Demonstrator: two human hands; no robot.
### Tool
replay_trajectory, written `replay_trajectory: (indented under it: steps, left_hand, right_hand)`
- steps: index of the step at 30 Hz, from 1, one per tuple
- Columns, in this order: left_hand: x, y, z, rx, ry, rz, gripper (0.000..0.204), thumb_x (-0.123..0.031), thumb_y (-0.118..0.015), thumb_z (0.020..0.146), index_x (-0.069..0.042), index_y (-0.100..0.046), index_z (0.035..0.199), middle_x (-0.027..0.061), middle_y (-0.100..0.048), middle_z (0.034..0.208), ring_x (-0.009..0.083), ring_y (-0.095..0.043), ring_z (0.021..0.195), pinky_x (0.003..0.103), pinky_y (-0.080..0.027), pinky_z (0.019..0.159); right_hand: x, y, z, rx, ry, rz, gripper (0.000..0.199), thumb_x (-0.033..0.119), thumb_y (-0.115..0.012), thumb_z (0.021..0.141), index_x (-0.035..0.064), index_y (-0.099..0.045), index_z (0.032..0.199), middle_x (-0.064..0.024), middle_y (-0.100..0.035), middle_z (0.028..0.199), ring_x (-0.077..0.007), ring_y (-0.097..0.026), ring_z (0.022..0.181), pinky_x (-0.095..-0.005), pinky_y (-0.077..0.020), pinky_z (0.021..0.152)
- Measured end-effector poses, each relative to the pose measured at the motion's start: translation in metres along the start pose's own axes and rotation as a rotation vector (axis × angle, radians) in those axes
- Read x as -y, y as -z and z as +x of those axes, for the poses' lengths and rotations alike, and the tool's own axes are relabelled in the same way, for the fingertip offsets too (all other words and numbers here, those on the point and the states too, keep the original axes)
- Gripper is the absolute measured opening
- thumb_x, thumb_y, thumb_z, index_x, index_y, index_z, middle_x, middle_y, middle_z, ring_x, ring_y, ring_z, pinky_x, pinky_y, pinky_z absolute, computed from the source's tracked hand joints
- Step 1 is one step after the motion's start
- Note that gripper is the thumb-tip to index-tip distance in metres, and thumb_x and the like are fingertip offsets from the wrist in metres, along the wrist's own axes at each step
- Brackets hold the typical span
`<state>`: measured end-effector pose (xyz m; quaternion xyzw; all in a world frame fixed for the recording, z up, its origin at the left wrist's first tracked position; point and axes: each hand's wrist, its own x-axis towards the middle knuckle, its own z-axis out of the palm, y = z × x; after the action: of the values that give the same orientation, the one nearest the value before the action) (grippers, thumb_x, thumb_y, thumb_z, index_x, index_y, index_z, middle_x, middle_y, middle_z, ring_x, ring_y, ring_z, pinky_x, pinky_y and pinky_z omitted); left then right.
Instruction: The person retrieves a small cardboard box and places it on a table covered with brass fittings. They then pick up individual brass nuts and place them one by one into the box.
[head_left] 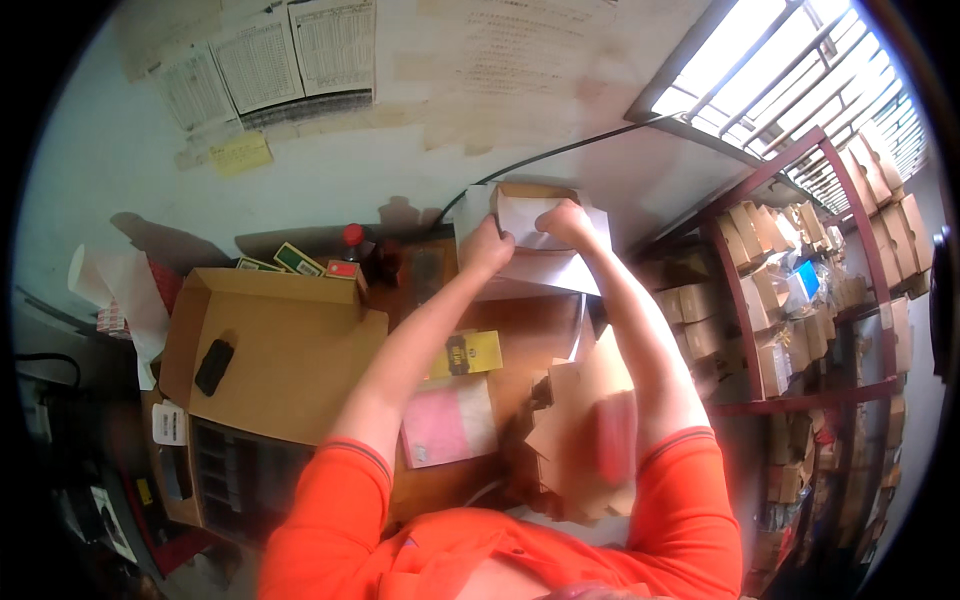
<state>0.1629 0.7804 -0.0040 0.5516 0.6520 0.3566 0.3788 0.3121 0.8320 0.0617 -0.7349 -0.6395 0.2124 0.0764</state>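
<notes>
Carton (522,212), one, small, open-topped, white panel and brown inner card; located at the far side of the table (530,322), close to the wall (420,170), over a white surface (535,280). Left hand (488,247): clamped on the near left edge. Right hand (568,224): fingers curled at the near right part; whether they pinch card cannot be told. Handling note, by judgement: left hand best serves as the steady anchor, right hand working the card with light, even pressure, base kept level; uneven pull would likely crease a panel or skew a corner. Adjacent: yellow packet (475,354), beneath the reach; loose brown cardboard (565,425), beside the right forearm, best kept clear of the elbow.
</notes>
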Motion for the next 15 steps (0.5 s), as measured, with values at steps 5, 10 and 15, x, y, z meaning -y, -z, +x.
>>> replay_trajectory:
  steps: [5, 10, 15]
  left_hand:
    - [0.004, 0.001, 0.003, 0.040, 0.034, -0.007, 0.031, -0.026, -0.051, 0.076, -0.006, -0.053, 0.100, 0.0197, -0.062, 0.095, 0.0396, -0.058, 0.091, 0.048, -0.044, 0.078]
    - [0.001, -0.001, 0.000, -0.038, -0.027, 0.035, 0.033, -0.028, -0.051, 0.077, -0.006, -0.053, 0.102, 0.0196, -0.063, 0.091, 0.0401, -0.058, 0.089, 0.048, -0.045, 0.076]
    - [0.003, 0.003, -0.002, -0.017, -0.031, 0.027, 0.033, -0.029, -0.052, 0.076, -0.008, -0.055, 0.101, 0.0203, -0.063, 0.089, 0.0406, -0.059, 0.087, 0.049, -0.046, 0.076]
  right_hand:
    - [0.017, -0.003, 0.018, 0.013, -0.078, -0.065, 0.036, 0.027, -0.061, 0.061, -0.0010, -0.066, 0.083, -0.0182, -0.066, 0.085, -0.0279, -0.063, 0.085, -0.0349, -0.0497, 0.072]
    - [0.010, -0.001, 0.022, 0.066, -0.093, 0.095, 0.038, 0.027, -0.063, 0.059, 0.0001, -0.067, 0.086, -0.0182, -0.066, 0.088, -0.0275, -0.064, 0.085, -0.0342, -0.0509, 0.073]
    - [0.032, -0.005, 0.009, 0.059, -0.054, -0.274, 0.042, 0.027, -0.064, 0.060, 0.0023, -0.067, 0.093, -0.0182, -0.064, 0.100, -0.0298, -0.062, 0.096, -0.0359, -0.0477, 0.084]
